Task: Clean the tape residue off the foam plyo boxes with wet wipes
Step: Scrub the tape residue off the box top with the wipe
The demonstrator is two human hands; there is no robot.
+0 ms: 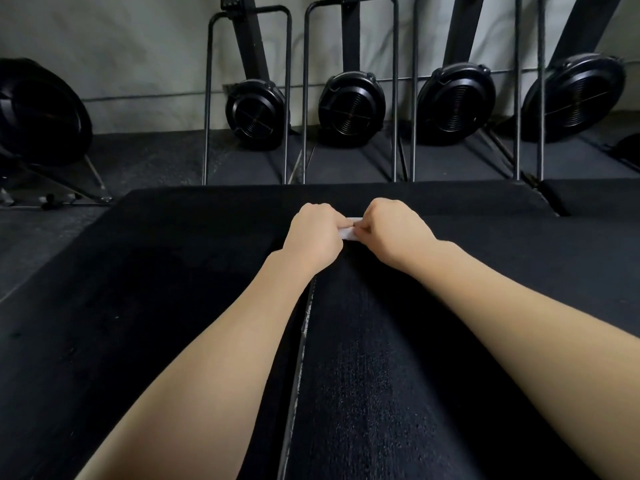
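Note:
Two black foam plyo boxes lie side by side below me, the left box (145, 306) and the right box (433, 358). A seam with pale tape residue (300, 341) runs between them toward me. Over the far end of that seam, my left hand (317, 235) and my right hand (394, 230) meet, both with curled fingers pinching a small folded white wet wipe (349, 233). Most of the wipe is hidden between the hands.
Several black rowing machines stand upright against the grey wall beyond the boxes, their flywheels (351, 107) near the floor with metal frames (207, 98) around them. Another machine (38, 109) sits at the far left. Dark rubber floor (41, 237) surrounds the boxes.

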